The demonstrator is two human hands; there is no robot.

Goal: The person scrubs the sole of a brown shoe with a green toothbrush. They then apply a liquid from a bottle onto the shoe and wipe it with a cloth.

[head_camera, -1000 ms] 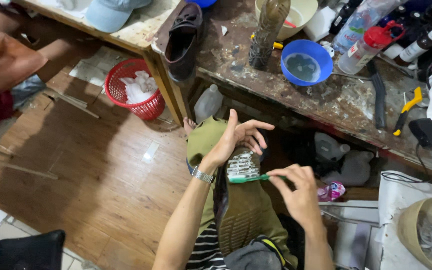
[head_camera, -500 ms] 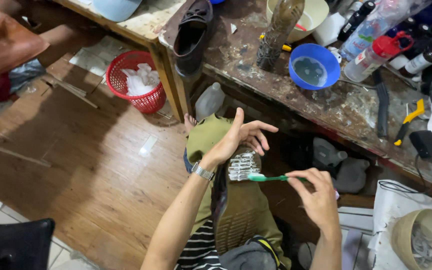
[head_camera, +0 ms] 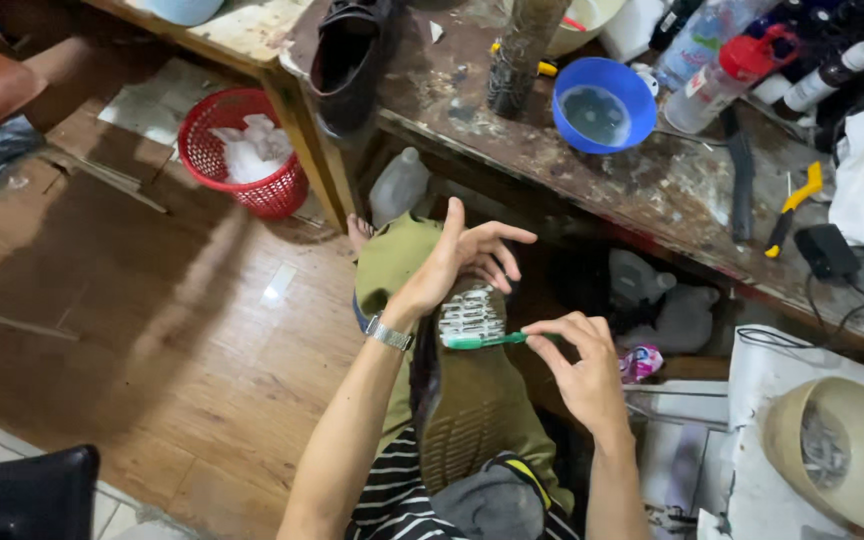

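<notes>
Your left hand (head_camera: 457, 262) braces the toe of an upturned olive shoe (head_camera: 472, 400) on your lap, fingers splayed wide. Your right hand (head_camera: 582, 365), at three o'clock of the sole, pinches a green toothbrush (head_camera: 482, 341), bristles against the foamy tread.

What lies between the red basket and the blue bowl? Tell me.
In the head view, a dark shoe lies on the workbench between the red basket and blue bowl.

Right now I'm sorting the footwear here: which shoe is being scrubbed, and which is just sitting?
The olive shoe on the lap, sole up, under the green toothbrush. The dark shoe sits untouched on the workbench.
</notes>
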